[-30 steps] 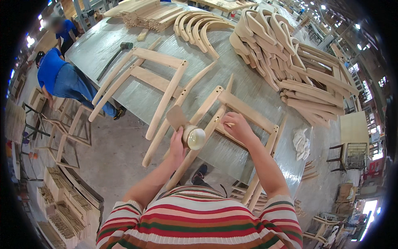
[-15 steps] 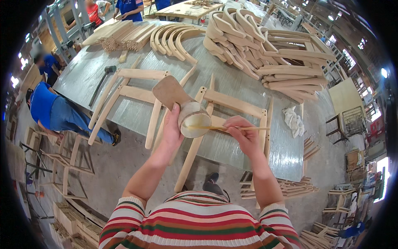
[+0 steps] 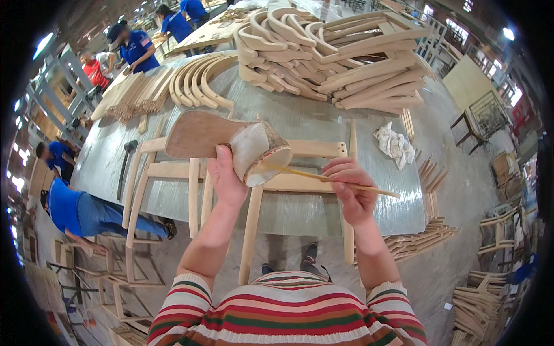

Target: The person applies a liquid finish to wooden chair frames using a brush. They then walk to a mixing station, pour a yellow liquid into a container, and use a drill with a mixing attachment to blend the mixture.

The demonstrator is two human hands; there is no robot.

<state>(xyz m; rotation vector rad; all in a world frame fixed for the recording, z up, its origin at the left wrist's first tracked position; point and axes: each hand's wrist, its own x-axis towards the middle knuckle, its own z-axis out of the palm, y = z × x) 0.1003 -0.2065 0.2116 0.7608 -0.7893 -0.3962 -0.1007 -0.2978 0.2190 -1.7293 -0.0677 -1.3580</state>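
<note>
My left hand point(image 3: 229, 183) is closed around a whitish cup with a flat wooden handle point(image 3: 195, 136). The cup is tipped with its mouth toward the right, and its rim is crusted. My right hand point(image 3: 353, 189) pinches a thin yellowish stick point(image 3: 309, 174), whose far end reaches into the cup's mouth. What the cup holds is hard to make out. Behind the cup stand two pale wooden chair frames, one on the left point(image 3: 173, 170) and one on the right point(image 3: 314, 149), partly hidden by my hands.
A plastic-covered table point(image 3: 386, 199) carries a large pile of curved chair parts point(image 3: 283, 57), curved rails point(image 3: 199, 81), slats point(image 3: 135, 95), a black mallet point(image 3: 127, 155) and a white cloth point(image 3: 393, 144). A person in blue point(image 3: 86, 205) bends at the left, beside more chair frames.
The cup has turned so its handle points left and its mouth faces right. The stick now slopes down toward my right hand. The view has shifted over the table.
</note>
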